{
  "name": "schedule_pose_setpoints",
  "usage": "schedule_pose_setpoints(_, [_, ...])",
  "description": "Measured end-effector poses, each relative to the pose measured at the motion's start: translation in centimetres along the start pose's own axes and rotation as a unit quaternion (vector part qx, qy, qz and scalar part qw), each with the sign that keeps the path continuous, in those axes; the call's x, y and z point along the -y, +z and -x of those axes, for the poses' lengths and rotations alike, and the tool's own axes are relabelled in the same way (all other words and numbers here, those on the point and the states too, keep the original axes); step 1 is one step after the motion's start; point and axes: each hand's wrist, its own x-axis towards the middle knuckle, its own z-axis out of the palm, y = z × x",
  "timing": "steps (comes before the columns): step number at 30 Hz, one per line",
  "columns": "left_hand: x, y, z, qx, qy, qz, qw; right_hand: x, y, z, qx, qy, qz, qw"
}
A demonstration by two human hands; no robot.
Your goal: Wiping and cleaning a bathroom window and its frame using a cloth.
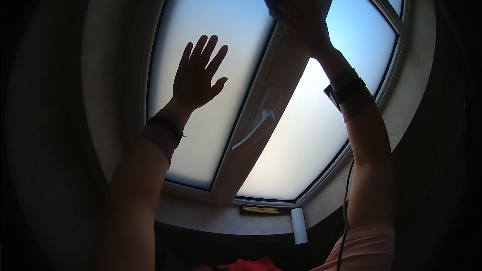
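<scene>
My right hand (pixel 301 19) grips a dark cloth (pixel 273 0) high up, where the left frosted pane meets the white window frame (pixel 280 51). The cloth lies against the upper right edge of that pane. Spread flat, my left hand (pixel 197 77) is in front of the left frosted glass pane (pixel 211 128) with its fingers apart and nothing in it; whether the palm touches the glass is hard to tell. Below my right hand, a white window handle (pixel 260 128) sits on the frame, its lever slanting down to the left.
A second frosted pane (pixel 301 131) lies right of the handle. On the tiled sill (pixel 211 214) are a yellow and dark object (pixel 260 209) and a white cylinder (pixel 299 226). A dark cable (pixel 345 210) hangs beside my right arm.
</scene>
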Motion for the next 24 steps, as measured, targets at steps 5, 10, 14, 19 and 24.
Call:
schedule_pose_setpoints(5, [0.3,-0.5,0.3,0.018,0.001,-0.009,1.0,7.2,-1.5,3.1,0.125,-0.005,0.027,0.992])
schedule_pose_setpoints(10, [-0.1,-0.3,0.2,-0.003,0.004,-0.017,1.0,9.7,-1.8,4.8,0.163,-0.008,-0.032,0.986])
schedule_pose_setpoints(14, [-0.2,-0.2,0.0,-0.003,0.005,-0.02,1.0,9.8,-1.5,5.9,0.114,-0.03,-0.064,0.991])
schedule_pose_setpoints(19, [0.2,-0.2,0.2,0.009,0.005,-0.022,1.0,10.9,-1.5,6.1,0.11,-0.03,-0.114,0.987])
schedule_pose_setpoints(24, [0.1,-0.1,0.2,0.006,0.007,-0.02,1.0,12.7,-1.7,6.7,0.121,0.037,-0.123,0.984])
